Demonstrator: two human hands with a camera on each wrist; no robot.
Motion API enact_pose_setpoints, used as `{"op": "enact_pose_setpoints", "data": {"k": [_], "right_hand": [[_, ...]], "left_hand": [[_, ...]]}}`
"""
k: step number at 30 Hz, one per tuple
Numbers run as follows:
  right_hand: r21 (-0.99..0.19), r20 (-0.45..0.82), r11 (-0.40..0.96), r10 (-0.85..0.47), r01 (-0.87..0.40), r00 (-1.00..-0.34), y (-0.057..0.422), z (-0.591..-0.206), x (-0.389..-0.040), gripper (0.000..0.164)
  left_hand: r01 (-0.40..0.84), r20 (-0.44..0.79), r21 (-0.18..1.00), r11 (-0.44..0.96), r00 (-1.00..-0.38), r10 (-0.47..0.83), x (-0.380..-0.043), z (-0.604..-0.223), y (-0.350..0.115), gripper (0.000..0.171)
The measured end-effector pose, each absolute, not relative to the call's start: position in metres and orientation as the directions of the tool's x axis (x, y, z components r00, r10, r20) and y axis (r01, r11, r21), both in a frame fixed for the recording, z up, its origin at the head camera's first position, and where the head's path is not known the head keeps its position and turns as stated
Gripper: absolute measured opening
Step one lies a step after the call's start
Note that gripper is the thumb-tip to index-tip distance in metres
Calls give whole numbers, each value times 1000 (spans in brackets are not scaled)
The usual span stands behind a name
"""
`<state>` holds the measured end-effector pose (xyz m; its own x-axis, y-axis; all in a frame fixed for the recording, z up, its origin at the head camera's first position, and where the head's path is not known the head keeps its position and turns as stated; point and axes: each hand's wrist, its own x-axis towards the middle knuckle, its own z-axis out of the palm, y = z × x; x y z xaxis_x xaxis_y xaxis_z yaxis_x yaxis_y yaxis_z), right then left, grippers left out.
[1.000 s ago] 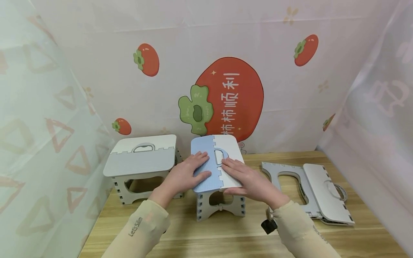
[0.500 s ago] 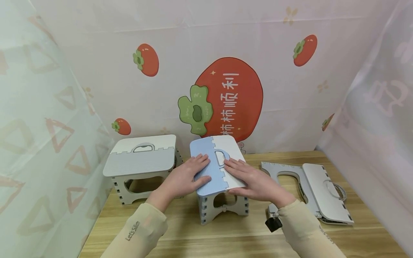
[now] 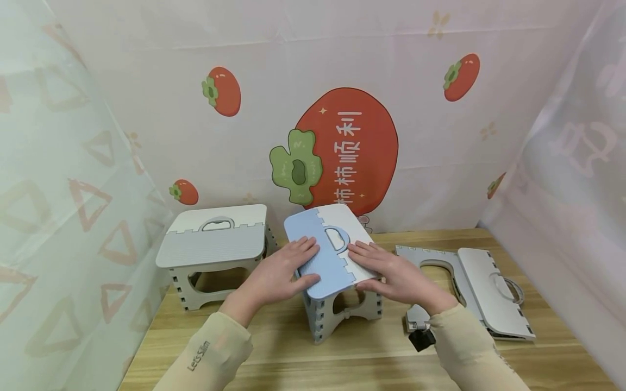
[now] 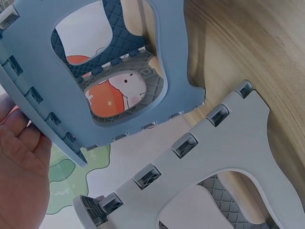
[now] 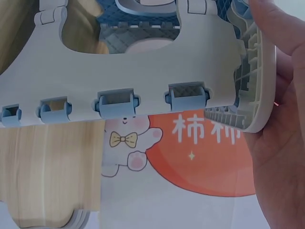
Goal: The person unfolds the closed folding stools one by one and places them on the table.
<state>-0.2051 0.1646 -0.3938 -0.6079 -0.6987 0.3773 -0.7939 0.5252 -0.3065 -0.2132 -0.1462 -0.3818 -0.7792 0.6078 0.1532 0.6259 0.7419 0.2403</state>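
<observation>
A folding step stool (image 3: pixel 329 277) stands unfolded on the wooden table, turned at an angle, its top half blue and half white with a loop handle (image 3: pixel 338 239) in the middle. My left hand (image 3: pixel 274 274) lies on the blue half, fingers stretched over the top's left edge. On the white half rests my right hand (image 3: pixel 403 276), fingers extended near the handle and thumb at the near edge. Both wrist views show the stool's legs from the side, the blue leg panel (image 4: pixel 176 62) in the left and the white leg panel (image 5: pixel 143 71) in the right.
A grey-and-white step stool (image 3: pixel 212 244) stands unfolded to the left. At the right a grey-and-white stool (image 3: pixel 494 293) lies folded down on the wooden table (image 3: pixel 337 366). A printed cloth (image 3: pixel 235 157) hangs behind.
The blue-and-white stool has turned counterclockwise, its near end swinging to the right and its far end slightly left. My right hand has shifted right with it; the left has barely moved.
</observation>
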Motion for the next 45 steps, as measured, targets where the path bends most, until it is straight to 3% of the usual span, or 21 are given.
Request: {"op": "enact_pose_setpoints", "data": {"k": [16,32,45], "right_hand": [[-328,394,528,-677,-784,-621,174,-393,-207,67],[-348,409,520,-664,-780,-626,183,-393,-212,66],[-367,381,536,-659,-760,-648,184,-391,-211,65]], "left_hand": [[681,193,221,698,-732,653,-208,-384,-151,72],[708,202,222,671,-706,679,-210,-387,-150,84],[701,361,31,712,-672,646,-208,-394,-138,72]]}}
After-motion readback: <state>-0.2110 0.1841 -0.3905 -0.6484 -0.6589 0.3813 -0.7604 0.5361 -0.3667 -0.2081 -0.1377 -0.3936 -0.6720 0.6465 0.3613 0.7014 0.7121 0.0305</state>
